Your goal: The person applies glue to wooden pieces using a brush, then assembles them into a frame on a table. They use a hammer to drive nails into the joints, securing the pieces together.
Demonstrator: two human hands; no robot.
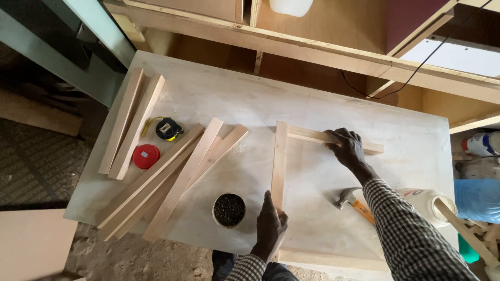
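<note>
A woodworking workshop was shown. A pale plywood bench was laid with loose wooden slats, a claw hammer, a tape measure and a tin of nails. Bare timber framing was seen behind it, a glue bottle at one edge, and sawdust was scattered over the rough floor

L hand palm down, fingers curled; R hand reaching fwd, fingers pressing down.
</note>
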